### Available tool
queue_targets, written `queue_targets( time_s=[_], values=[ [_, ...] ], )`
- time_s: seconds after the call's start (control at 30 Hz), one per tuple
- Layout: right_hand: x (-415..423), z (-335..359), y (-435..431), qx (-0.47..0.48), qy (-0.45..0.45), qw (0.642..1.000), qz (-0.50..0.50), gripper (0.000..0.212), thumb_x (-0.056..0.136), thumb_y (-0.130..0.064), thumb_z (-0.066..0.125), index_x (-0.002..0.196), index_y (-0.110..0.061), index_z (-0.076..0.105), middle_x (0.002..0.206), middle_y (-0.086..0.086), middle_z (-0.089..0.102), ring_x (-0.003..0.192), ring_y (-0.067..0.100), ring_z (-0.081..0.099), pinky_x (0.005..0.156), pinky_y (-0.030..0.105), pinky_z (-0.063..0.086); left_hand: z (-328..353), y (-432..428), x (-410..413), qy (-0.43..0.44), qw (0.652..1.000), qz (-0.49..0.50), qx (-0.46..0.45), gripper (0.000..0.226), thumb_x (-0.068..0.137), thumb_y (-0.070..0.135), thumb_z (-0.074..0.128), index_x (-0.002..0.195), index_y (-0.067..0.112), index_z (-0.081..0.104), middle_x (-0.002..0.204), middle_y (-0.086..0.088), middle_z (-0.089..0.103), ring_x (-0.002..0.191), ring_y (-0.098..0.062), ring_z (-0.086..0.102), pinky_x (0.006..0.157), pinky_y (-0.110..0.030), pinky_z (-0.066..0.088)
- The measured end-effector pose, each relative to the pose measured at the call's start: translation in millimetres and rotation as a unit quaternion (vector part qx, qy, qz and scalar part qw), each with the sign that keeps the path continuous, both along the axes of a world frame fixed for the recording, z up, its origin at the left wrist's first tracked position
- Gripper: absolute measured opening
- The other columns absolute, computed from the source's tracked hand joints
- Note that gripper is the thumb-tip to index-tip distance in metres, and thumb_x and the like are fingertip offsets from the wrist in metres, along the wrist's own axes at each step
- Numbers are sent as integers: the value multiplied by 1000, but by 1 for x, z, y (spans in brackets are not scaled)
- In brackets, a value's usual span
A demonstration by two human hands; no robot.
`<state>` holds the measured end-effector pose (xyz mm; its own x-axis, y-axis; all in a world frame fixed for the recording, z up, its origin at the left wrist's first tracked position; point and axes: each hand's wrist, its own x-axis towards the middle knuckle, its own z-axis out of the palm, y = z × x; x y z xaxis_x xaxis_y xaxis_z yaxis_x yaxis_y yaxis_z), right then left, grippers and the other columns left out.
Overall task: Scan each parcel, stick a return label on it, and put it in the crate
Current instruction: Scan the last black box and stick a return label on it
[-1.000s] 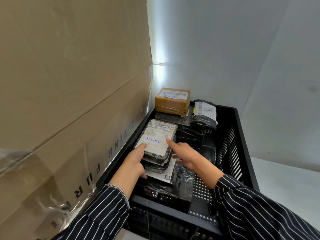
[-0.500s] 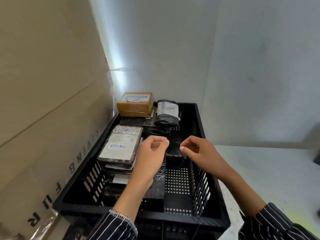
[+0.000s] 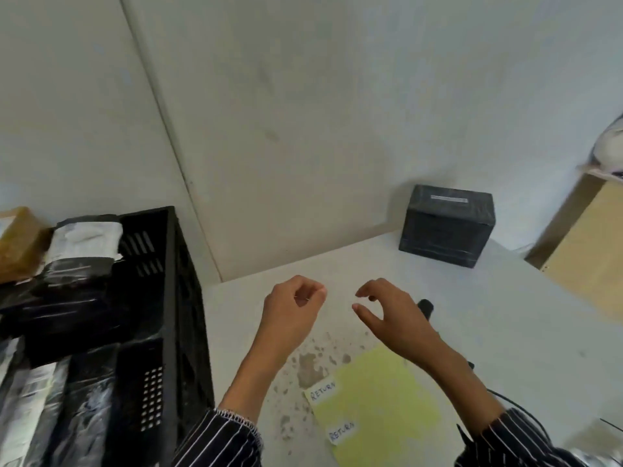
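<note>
Left hand (image 3: 292,310) hovers over the middle of the desk (image 3: 505,332), fingers loosely curled in toward the thumb, nothing in its grasp. Right hand (image 3: 396,320) hangs just beside it, a small gap between the two, fingers bent and thumb held apart, empty too. Neither touches the desk top. Both wrists come out of dark striped sleeves (image 3: 222,439) at the near edge.

Over at the desk's left edge stands the black crate (image 3: 170,298), its slotted wall right against that edge; whether it sits on the desk or next to it, I cannot tell. Parcels are inside it already: a brown parcel (image 3: 17,244) at the far end, a black parcel (image 3: 84,241) with a white patch on top just beside that, and more dark wrapped ones blurred nearer the camera.

Down by the near edge, below the right wrist, lies a yellow sheet (image 3: 387,399), flat on the desk. Two white labels reading RETURN sit on its left side, one label (image 3: 323,389) at the far corner and a second label (image 3: 341,432) nearer. Brownish stains (image 3: 306,365) mark the desk just beyond the sheet.

At the far edge, against the wall, stands a dark box (image 3: 446,225), upright, well apart from both hands. A small black object (image 3: 425,306) peeks out behind the right hand, too hidden to name. A black cable (image 3: 515,406) runs by the right sleeve. Past the desk's right edge there is a tan cardboard box (image 3: 586,257).
</note>
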<state>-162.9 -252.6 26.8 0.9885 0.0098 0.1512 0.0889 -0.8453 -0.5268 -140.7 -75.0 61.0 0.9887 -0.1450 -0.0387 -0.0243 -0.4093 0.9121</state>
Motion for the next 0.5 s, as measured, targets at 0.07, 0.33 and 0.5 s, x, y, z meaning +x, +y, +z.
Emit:
queue_targets(
  time_s=[0.07, 0.33, 0.5],
  values=[
    [4, -8, -48, -25, 22, 999, -19, 33, 93, -37, 51, 121, -19, 51, 124, -1, 51, 107, 16, 53, 94, 31, 41, -15, -43, 13, 24, 999, -20, 15, 12, 90, 25, 59, 93, 18, 67, 86, 3, 66, 79, -8, 58, 67, -16, 40],
    [76, -26, -230, -42, 35, 991, -125, 53, 94, -38, 51, 139, -14, 36, 145, 8, 35, 132, 24, 37, 106, 34, 34, -68, -203, 96, 135, 989, -43, 31, 23, 90, 30, 59, 107, 15, 62, 113, -10, 62, 104, -23, 59, 87, -34, 50],
    [152, -36, -320, -66, 38, 976, -203, 58, 94, -42, 48, 139, -10, 33, 144, 15, 36, 130, 31, 38, 105, 45, 38, -68, -282, 155, 143, 988, -22, 47, 47, 93, 35, 55, 132, 13, 46, 133, -10, 50, 121, -26, 49, 94, -28, 39]
  ],
)
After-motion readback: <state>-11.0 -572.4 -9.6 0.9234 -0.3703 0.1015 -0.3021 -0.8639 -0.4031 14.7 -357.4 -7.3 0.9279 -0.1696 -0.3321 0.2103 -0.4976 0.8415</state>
